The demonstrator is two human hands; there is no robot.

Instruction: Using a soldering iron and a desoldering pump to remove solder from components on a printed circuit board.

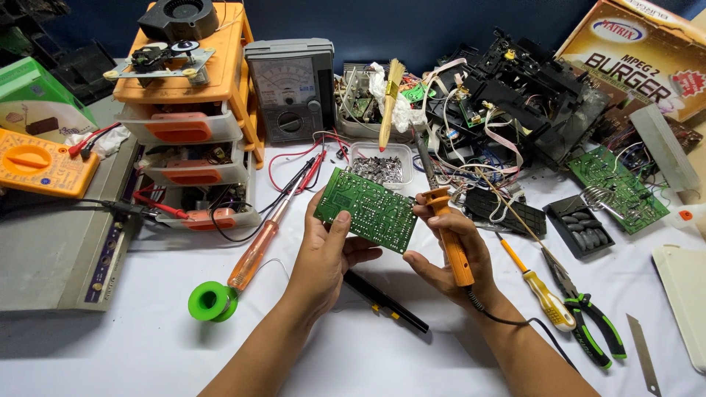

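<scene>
My left hand (323,254) holds a green circuit board (366,209) above the white table, thumb on its near face and solder side toward me. My right hand (450,254) grips an orange-handled soldering iron (450,235) with its metal tip pointing up past the board's right edge. A black cord runs from the iron's handle down along my right forearm. A black pen-like tool (382,300) lies on the table under my hands.
A green solder spool (212,301) and an orange screwdriver (254,254) lie to the left. A yellow screwdriver (540,290), green-handled pliers (588,316) and a blade (642,354) lie to the right. Orange drawers (187,110), an analog meter (290,88), a parts tray (379,167) and dismantled electronics crowd the back.
</scene>
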